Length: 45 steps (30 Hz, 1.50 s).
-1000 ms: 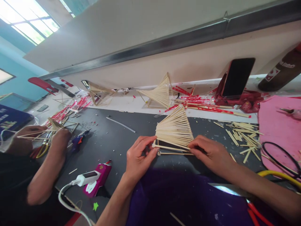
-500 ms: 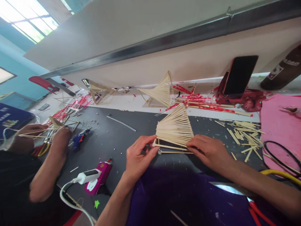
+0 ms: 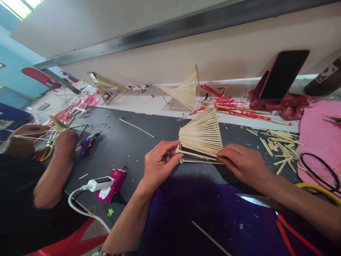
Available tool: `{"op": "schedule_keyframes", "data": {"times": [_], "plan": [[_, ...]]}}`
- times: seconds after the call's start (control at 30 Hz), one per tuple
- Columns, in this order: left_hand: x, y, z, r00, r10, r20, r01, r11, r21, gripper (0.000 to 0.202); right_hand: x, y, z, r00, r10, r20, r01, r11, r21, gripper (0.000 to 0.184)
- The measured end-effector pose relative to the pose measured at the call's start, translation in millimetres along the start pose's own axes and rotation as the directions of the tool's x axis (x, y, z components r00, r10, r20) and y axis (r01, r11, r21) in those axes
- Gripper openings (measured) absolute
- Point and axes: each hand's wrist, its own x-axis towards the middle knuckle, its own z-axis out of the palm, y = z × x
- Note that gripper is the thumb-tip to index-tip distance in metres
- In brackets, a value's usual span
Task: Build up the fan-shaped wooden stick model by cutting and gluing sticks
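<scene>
A fan-shaped model made of wooden sticks (image 3: 202,133) stands on the dark mat (image 3: 128,145) in front of me. My left hand (image 3: 158,165) pinches its lower left corner with thumb and fingers. My right hand (image 3: 239,163) lies on its lower right corner, fingers pressed down on the base sticks. A single loose stick (image 3: 201,161) lies along the model's front edge between my hands.
A pink glue gun (image 3: 112,185) with a white plug lies at my left. Cut sticks (image 3: 279,151) are scattered right, beside a pink cloth (image 3: 317,138) and a black cable loop. Two more stick models (image 3: 183,93) and a phone (image 3: 282,74) stand at the back. Another person's arms (image 3: 50,167) work at the left.
The view has tilted downward slightly. Both hands stay on the stick model's lower corners, with little movement.
</scene>
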Motion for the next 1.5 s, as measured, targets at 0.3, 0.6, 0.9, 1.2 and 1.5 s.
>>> {"op": "schedule_keyframes", "data": {"times": [0.3, 0.6, 0.9, 1.2, 1.5], "plan": [[0, -1, 2.5, 0.999, -0.002, -0.037, 0.002, 1.000, 0.002, 0.029, 5, -4, 0, 0.999, 0.037, 0.012, -0.038, 0.997, 0.066, 0.013], [-1, -4, 3.8, 0.999, -0.001, -0.045, 0.000, 0.999, -0.035, 0.030, 8, -5, 3, 0.998, 0.043, 0.037, -0.045, 0.998, 0.049, 0.013], [-1, -3, 4.4, 0.999, 0.005, -0.051, -0.006, 1.000, -0.018, 0.031, 5, -6, 4, 0.999, 0.029, 0.023, -0.030, 0.996, 0.085, 0.014], [0, -5, 3.9, 1.000, 0.001, -0.028, -0.002, 1.000, -0.004, 0.032, 7, 2, 14, 0.999, -0.041, -0.025, 0.043, 0.996, 0.077, 0.011], [2, -3, 0.6, 0.999, 0.034, -0.006, -0.033, 0.996, 0.088, 0.029, 6, 1, 14, 0.997, -0.058, -0.042, 0.061, 0.997, 0.052, 0.012]]}}
